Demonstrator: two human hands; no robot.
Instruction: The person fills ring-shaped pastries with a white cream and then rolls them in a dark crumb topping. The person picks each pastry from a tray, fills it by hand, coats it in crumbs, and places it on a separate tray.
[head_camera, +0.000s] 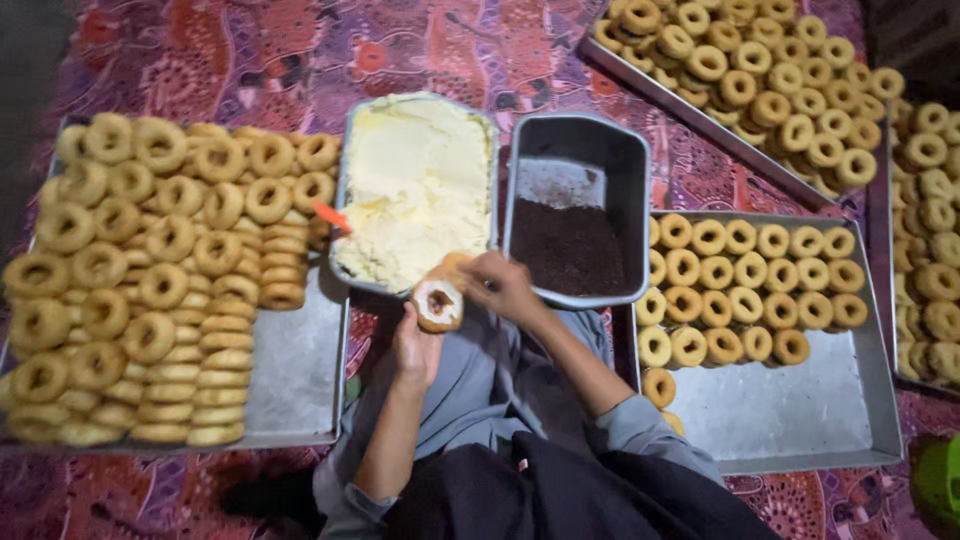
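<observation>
My left hand (413, 350) holds a ring doughnut (438, 304) whose top is spread with pale cream. My right hand (502, 283) rests on the doughnut's far side, fingers closed, at the near edge of two deep tins. One tin (345, 190) is full of pale yellow cream, with an orange-handled spreader (331, 216) stuck in its left edge. The other tin (628, 180) holds dark chocolate sprinkles (570, 245) in its near half.
A flat metal tray (295, 385) on the left is piled with plain doughnuts (160, 270). A tray (800, 400) on the right holds several rows of doughnuts. More doughnut trays (690, 105) lie at the far right on a patterned red cloth (260, 50). A green object (938, 485) sits at bottom right.
</observation>
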